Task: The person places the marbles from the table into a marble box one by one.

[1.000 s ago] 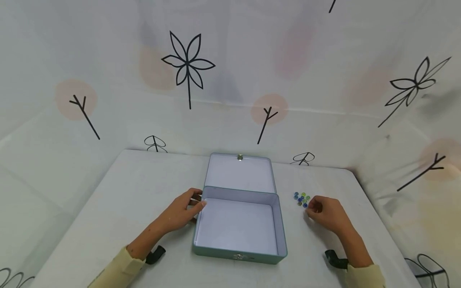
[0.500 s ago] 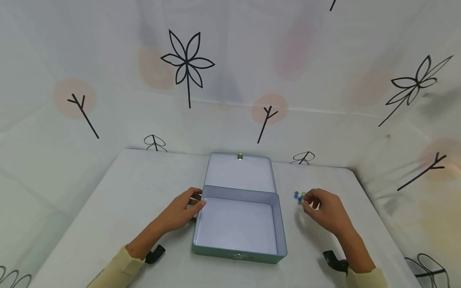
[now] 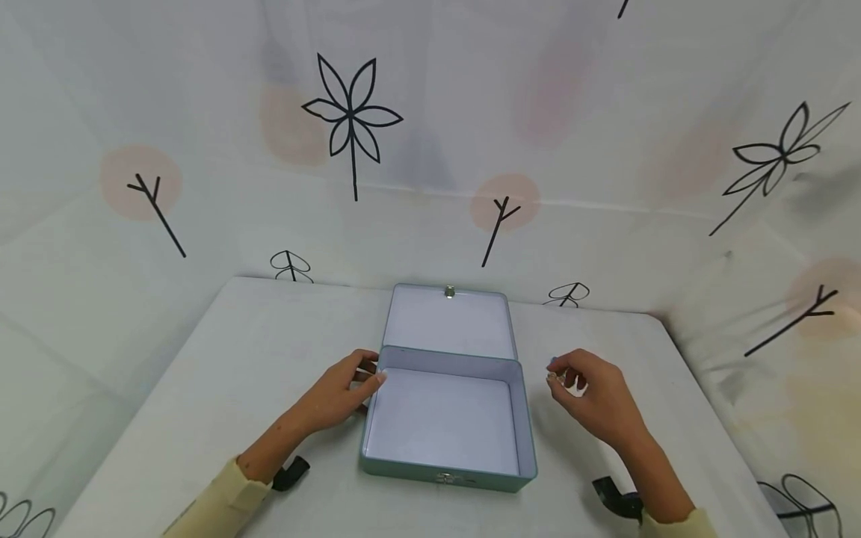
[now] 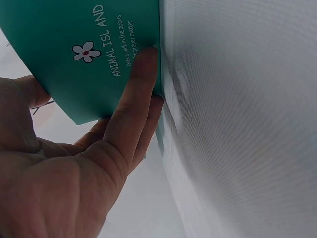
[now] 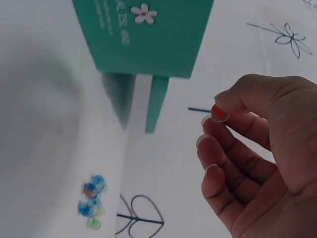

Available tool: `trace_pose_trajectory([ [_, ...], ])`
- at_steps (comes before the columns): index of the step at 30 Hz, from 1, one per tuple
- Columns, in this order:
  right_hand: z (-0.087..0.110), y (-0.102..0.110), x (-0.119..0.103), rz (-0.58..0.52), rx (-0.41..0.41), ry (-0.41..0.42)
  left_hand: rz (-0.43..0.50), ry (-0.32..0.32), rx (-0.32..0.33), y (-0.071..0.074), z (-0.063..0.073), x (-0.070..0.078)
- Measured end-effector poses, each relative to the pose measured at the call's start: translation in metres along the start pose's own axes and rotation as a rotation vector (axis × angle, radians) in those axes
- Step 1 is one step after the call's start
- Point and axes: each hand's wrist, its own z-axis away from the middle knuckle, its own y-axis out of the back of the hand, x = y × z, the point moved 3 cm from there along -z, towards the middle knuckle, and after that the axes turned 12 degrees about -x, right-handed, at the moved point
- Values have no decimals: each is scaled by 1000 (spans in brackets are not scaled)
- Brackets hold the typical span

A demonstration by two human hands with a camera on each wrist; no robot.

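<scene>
A green tin box [image 3: 449,418] with a pale inside stands with its lid [image 3: 449,321] laid back. My left hand [image 3: 343,392] holds its left wall, thumb over the rim and fingers along the printed outer side [image 4: 94,59]. To the right of the box, my right hand [image 3: 599,396] is raised over the table. Thumb and forefinger pinch a clear glass marble [image 5: 219,113] with red in it; the other fingers curl loosely. Below, several blue and green marbles [image 5: 91,206] lie grouped on the cloth, mostly hidden behind this hand in the head view.
White cloth covers the table [image 3: 282,321]. Behind it and at the sides hangs a pale curtain [image 3: 430,149] with line-drawn flowers and twigs. A metal clasp [image 3: 445,477] sits on the box's front wall, and its counterpart [image 3: 449,291] is on the lid's edge.
My right hand has lifted from the marble group with a marble pinched and moved left toward the box. The left hand and the box have stayed in place.
</scene>
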Motion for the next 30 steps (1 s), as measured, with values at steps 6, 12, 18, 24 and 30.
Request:
trace_pose_trajectory([
  [6, 0, -3, -15, -18, -16, 32, -2, 2, 3, 0, 0, -1],
  [12, 2, -9, -27, -46, -49, 81, 2, 3, 6, -1, 0, -2],
  [18, 3, -13, -36, -50, -76, 123, 1, 0, 5, -1, 0, -2],
  [24, 3, -17, -42, -62, -104, 140, 3, -2, 3, -1, 0, -2],
  [30, 3, -16, -44, -60, -113, 135, -2, -2, 4, 0, 0, -1],
])
